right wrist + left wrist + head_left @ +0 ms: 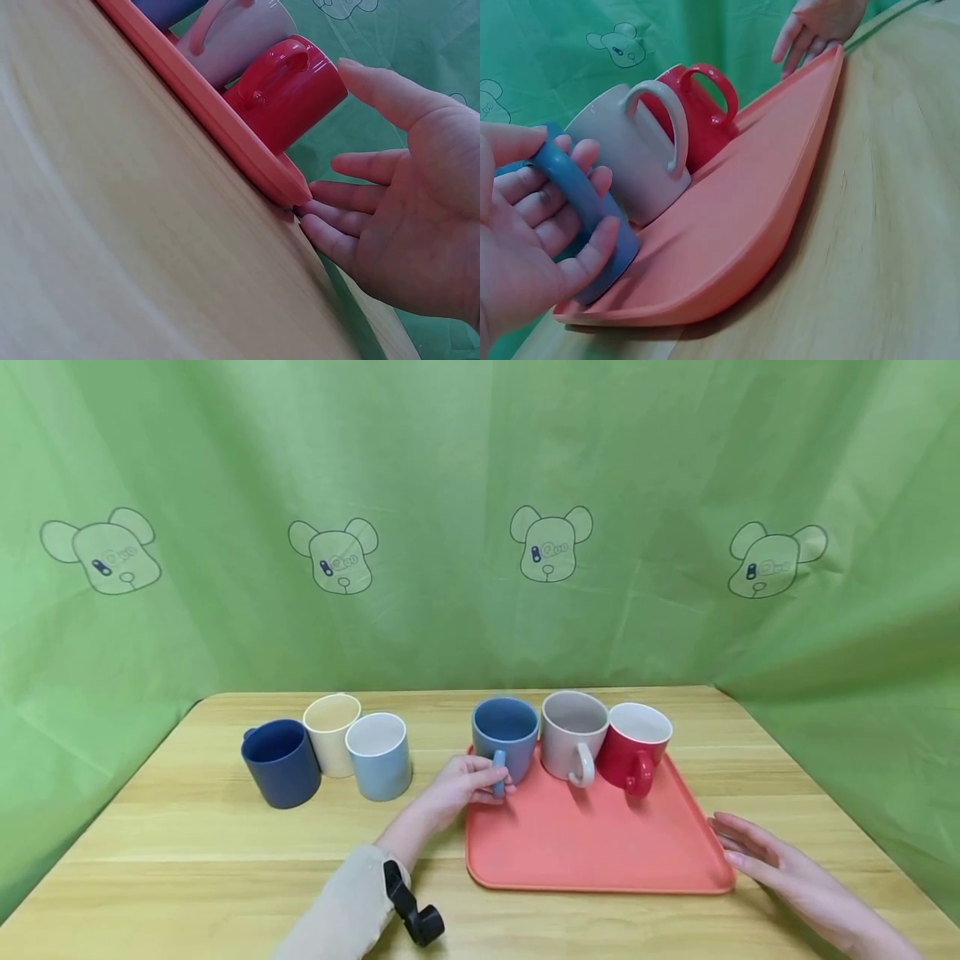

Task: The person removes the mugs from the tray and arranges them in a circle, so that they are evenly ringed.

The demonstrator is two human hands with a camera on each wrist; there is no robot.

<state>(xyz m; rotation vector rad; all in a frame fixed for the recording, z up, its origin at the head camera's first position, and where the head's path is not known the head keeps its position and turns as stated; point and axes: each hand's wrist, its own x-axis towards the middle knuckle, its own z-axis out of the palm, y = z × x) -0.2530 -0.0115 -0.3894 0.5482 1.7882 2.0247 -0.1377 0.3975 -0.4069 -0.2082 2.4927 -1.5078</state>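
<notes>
A salmon-coloured tray (585, 852) lies on the wooden table with three mugs along its far edge: a blue mug (506, 731), a grey mug (573, 735) and a red mug (637, 745). My left hand (468, 781) grips the blue mug's handle (577, 195), fingers curled round it. My right hand (757, 852) lies flat and open on the table, fingertips (322, 217) touching the tray's right edge (247, 154). The grey mug (626, 161) and red mug (697, 112) stand upright side by side.
Left of the tray stand a dark blue mug (281, 762), a cream mug (332, 733) and a light blue mug (379, 754), close together. A green cloth with bear prints (551, 543) hangs behind and beside the table.
</notes>
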